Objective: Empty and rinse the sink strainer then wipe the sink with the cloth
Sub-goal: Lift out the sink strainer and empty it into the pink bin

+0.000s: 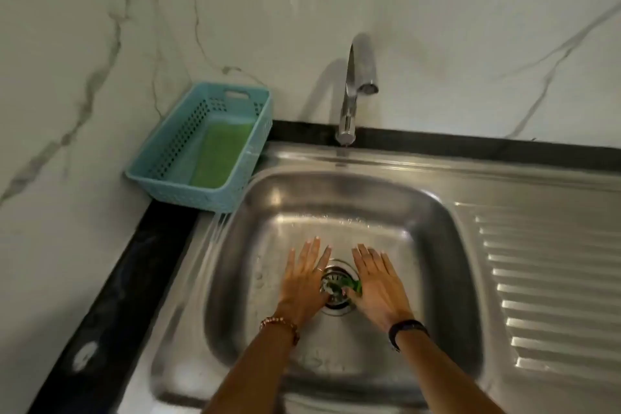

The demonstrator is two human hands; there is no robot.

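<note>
I see my left hand [304, 282] and right hand [376, 286] close on both sides of the strainer [336, 286], the basin [437, 245] around them is free, and the faucet [356, 84] stands above the back rim.

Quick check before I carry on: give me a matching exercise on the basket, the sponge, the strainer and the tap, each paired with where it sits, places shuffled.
Things:
1. blue basket
2. green sponge
3. strainer
4. tap

Places:
A. in the drain at the bottom of the sink, between the left hand and the right hand
B. on the sink's back rim, by the wall
C. on the counter corner, left of the sink
D. lying inside the basket

Pairs: 1-C, 2-D, 3-A, 4-B
</note>
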